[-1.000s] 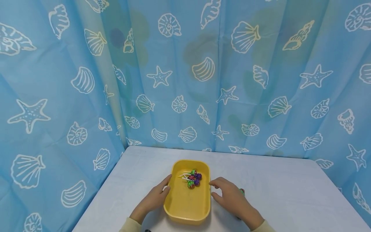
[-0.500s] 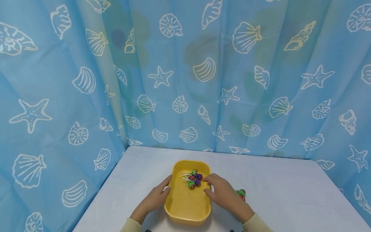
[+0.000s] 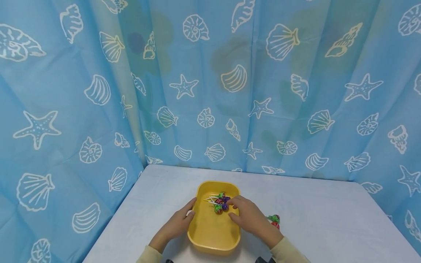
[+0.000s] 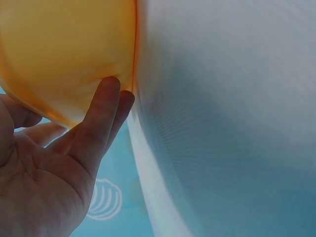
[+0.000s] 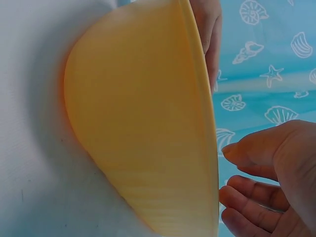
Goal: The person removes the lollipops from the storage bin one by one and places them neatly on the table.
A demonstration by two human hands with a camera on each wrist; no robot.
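Observation:
A yellow tray (image 3: 213, 233) stands on the white table, with several wrapped lollipops (image 3: 218, 209) lying in its far half, white sticks to the left. My left hand (image 3: 178, 221) rests against the tray's left side; in the left wrist view its fairly straight fingers (image 4: 101, 116) touch the outer wall. Over the right rim reaches my right hand (image 3: 248, 216), thumb and fingers apart, fingertips beside the purple lollipop (image 3: 225, 207). Whether they touch it I cannot tell. The right wrist view shows nothing between the thumb and fingers (image 5: 249, 207); the wall hides the lollipops there.
Beyond my right hand, a green-wrapped lollipop (image 3: 275, 218) and a red one (image 3: 275, 225) lie on the table (image 3: 329, 219), partly hidden by my wrist. A blue curtain (image 3: 210, 91) with white shell prints hangs behind and to the sides.
My right hand has moved left, from beside the tray's right rim to over its inside near the lollipops. This uncovers lollipops on the table. The left hand stays against the tray.

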